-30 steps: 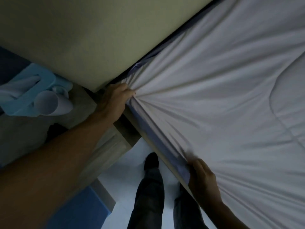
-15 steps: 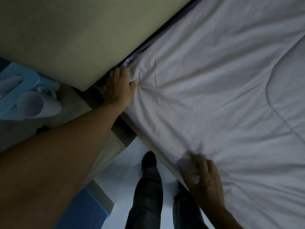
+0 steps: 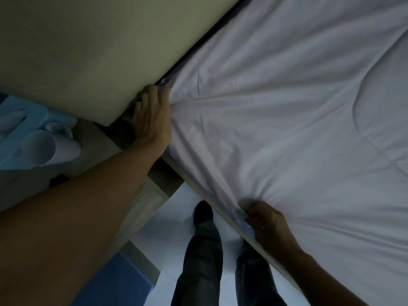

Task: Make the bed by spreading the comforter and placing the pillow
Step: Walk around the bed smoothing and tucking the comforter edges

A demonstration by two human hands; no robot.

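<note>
1. The comforter is pale, nearly white, with curved quilting seams. It lies spread over the bed and fills the right and top of the view.
2. Its surface is not smooth. Creases fan out from two spots on the near edge, one at each hand.
3. The right hand has its fingers curled round a bunch of the comforter's edge, at the side of the bed.
4. The left hand lies at the comforter's corner, fingers stretched toward the headboard. Its thumb is hidden by the cloth, so I cannot tell whether it pinches anything.
5. The headboard is beige and padded, and the comforter's top edge runs along it with a dark gap between.
6. A tan rail shows just under the comforter's side edge.
7. Left of the bed stands a nightstand with a blue tray and a white cup lying on its side.
8. The person's legs, in dark trousers, stand on a pale floor close beside the rail.
</note>
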